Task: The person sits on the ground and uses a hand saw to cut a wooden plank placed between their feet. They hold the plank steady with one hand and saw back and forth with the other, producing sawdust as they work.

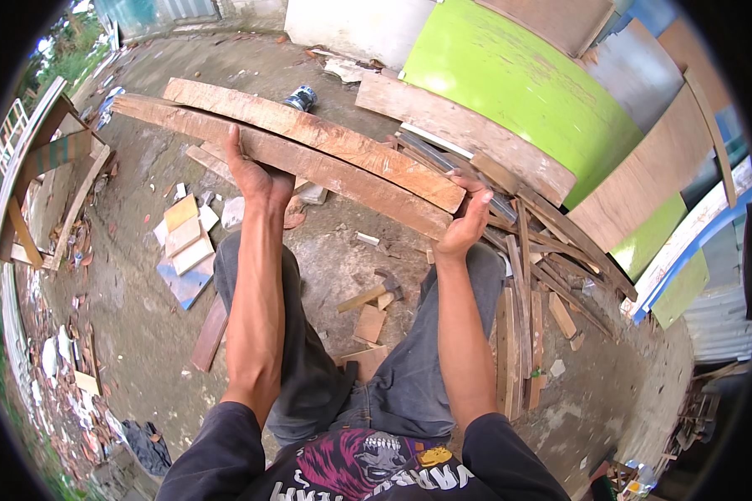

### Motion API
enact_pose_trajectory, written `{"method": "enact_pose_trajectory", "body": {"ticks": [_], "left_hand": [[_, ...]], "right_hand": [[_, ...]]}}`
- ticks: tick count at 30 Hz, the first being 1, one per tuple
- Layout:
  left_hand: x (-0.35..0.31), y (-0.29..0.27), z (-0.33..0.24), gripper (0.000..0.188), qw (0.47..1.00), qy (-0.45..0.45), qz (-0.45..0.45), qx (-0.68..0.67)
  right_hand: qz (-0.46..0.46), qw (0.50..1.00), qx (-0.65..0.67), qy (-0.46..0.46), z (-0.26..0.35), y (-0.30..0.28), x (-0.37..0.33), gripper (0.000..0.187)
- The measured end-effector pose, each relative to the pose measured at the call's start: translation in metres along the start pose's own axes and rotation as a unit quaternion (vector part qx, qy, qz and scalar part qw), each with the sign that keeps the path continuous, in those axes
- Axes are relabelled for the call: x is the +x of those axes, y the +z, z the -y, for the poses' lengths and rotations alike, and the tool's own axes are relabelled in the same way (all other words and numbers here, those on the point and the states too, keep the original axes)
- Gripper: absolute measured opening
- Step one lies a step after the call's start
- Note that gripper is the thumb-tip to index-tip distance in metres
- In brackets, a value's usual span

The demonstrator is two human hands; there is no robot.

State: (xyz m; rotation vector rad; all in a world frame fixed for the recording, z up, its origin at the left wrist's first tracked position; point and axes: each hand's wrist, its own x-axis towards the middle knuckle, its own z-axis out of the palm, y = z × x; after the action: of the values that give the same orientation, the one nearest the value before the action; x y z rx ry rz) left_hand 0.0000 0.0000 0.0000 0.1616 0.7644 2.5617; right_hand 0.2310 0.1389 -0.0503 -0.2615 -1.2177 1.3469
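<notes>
Pale brown, rough-sawn wooden beam (322,134) and darker brown, long wooden beam (334,173) lie side by side in the head view, held up beyond the knees; the left hand (261,177) grips the darker one, thumb against its near face, fingers hidden; the right hand (466,221) is curled around both right-hand ends; the paler beam might slide off, I judge, if that right grip loosened, given the gap between them; count: two beams, two hands, one wooden-handled hammer (361,299), one blue-and-white cylindrical can (302,98).
</notes>
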Motion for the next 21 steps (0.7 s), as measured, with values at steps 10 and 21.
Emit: {"method": "enact_pose_trajectory", "body": {"ticks": [10, 21], "left_hand": [[-0.007, 0.003, -0.008, 0.073, 0.999, 0.034, -0.029, -0.006], [0.010, -0.011, -0.009, 0.063, 0.999, 0.007, -0.031, -0.030]], "right_hand": [[-0.011, 1.000, 0.009, 0.002, -0.002, -0.004, -0.006, 0.054], [0.001, 1.000, 0.019, 0.004, -0.008, 0.001, 0.001, 0.047]]}}
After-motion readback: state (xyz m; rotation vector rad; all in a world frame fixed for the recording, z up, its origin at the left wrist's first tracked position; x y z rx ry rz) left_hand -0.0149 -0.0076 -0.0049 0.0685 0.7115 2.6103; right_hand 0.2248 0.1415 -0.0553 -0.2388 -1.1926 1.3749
